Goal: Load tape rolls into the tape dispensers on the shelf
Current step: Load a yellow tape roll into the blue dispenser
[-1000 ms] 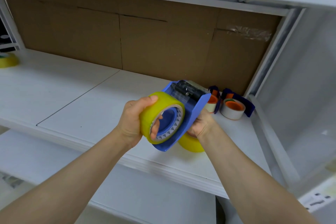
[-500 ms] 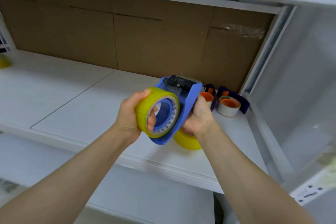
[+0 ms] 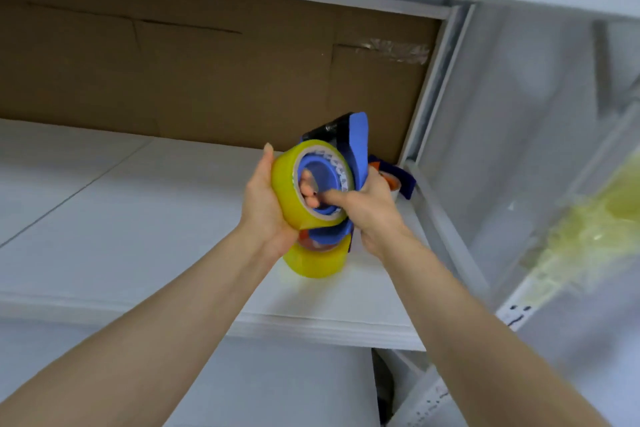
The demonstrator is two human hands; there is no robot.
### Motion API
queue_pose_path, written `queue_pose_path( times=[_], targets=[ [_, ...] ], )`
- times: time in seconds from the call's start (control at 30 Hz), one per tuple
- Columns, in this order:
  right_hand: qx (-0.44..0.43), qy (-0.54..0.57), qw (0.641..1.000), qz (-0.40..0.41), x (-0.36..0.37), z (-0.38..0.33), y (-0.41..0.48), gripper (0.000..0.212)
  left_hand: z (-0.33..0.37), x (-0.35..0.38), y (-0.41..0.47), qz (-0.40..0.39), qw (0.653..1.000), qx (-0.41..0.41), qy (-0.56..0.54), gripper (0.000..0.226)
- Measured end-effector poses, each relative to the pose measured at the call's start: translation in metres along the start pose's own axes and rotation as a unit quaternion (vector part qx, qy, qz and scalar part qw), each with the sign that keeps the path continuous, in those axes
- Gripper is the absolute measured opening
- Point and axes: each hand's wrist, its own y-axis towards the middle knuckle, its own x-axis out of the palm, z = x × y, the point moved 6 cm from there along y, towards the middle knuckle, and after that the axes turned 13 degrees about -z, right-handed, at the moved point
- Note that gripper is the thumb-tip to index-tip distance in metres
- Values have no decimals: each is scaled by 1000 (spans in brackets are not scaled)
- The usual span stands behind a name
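Head view, looking down at two bare forearms reaching over a white shelf [image 3: 104, 218]. Left hand [image 3: 266, 204] wrapped around the outer side of a yellow tape roll [image 3: 287, 198], thumb up along its edge, clamped on it. Right hand [image 3: 367, 215] closed around the lower part of a blue tape dispenser [image 3: 358, 149], one finger poking into the middle of the roll. Roll seated on the dispenser's blue hub, its open face turned toward the camera; dispenser held upright above the shelf, black roller at the top. Second yellow roll [image 3: 317, 262] lying on the shelf just below the hands, partly hidden by them. Behind the right hand, near the back right corner, another blue dispenser [image 3: 403, 180] with an orange-cored roll, mostly covered. Brown cardboard [image 3: 207, 73] lining the back wall. Blurred yellowish smear at the right edge, too unclear to identify.
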Motion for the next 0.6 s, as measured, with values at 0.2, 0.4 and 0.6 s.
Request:
queue_pose_path(
  times=[0.2, 0.4, 0.6],
  targets=[
    [62, -219, 970, 85, -80, -13, 2, 43, -20, -3, 34, 55, 924, -133, 354, 59],
    [207, -498, 842, -5, -101, 10, -3, 36, -11, -17, 46, 106, 899, -102, 413, 39],
    [275, -493, 824, -35, -99, 69, -8, 32, -5, -31, 52, 112, 893, -102, 424, 39]
  ],
)
